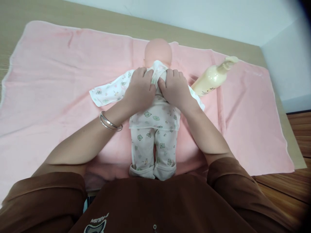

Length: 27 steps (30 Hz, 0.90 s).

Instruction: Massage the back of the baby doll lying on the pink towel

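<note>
Both left hand (141, 89) and right hand (176, 89) pinch the shirt (153, 119) at its top, exact grip partly hidden; the doll (158, 50) lies head-first toward twelve o'clock on the towel (55, 64). Even, gentle tension suits best.

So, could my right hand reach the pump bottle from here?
Likely yes: the pump bottle is close by with its top unobstructed, though your right hand is busy with the shirt.

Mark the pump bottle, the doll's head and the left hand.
Pump bottle (211, 79): head camera, on its body.
Doll's head (158, 51): head camera, on its rounded middle.
Left hand (140, 90): head camera, on its back.
</note>
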{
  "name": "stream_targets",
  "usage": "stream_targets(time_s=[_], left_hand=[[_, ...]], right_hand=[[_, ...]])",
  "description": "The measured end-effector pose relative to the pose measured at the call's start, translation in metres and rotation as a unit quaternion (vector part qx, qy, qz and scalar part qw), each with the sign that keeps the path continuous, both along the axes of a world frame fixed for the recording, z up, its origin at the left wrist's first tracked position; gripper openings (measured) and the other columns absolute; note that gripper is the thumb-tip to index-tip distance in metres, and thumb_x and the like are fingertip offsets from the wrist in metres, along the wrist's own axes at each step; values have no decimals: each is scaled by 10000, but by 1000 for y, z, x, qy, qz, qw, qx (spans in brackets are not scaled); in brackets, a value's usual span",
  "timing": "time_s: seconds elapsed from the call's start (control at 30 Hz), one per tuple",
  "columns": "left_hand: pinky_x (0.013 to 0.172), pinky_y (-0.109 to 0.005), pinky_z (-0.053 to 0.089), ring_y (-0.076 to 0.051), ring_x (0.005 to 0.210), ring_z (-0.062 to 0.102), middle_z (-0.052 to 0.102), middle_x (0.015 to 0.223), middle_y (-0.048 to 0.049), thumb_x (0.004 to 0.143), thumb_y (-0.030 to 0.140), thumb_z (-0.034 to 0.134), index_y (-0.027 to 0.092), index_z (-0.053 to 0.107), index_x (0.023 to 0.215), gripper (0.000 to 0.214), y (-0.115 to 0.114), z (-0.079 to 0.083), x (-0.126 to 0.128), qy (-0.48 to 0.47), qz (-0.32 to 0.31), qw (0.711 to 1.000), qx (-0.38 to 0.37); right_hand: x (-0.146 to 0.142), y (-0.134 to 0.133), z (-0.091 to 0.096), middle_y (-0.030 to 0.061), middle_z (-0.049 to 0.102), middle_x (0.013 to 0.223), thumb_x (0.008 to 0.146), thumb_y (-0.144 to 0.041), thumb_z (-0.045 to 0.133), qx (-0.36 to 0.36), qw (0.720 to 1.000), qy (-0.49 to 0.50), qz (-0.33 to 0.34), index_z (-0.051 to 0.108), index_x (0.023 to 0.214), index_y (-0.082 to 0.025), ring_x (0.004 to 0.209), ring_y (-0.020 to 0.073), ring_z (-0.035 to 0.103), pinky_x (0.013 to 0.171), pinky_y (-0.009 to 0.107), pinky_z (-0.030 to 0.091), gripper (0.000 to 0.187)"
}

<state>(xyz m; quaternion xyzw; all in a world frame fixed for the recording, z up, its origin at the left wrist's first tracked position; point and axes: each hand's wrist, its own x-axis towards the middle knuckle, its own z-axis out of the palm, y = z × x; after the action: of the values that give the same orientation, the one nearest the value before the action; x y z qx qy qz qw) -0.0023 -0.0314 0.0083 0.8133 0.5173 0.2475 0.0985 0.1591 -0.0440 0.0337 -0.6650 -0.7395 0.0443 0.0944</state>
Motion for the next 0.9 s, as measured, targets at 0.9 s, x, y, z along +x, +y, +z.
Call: stream_targets(time_s=[0.9], left_hand=[[994,-579,502,-354,1090,614,624,1011,-128,1063,274,404,263,511,941,163,36,-27,-7,-62,0,998,-3]], right_hand=[[-18,-28,-2,297,321,1745,1107,-292,381,4,999,25,45,307,1642,59,1692,425,266,1417,617,238,644]])
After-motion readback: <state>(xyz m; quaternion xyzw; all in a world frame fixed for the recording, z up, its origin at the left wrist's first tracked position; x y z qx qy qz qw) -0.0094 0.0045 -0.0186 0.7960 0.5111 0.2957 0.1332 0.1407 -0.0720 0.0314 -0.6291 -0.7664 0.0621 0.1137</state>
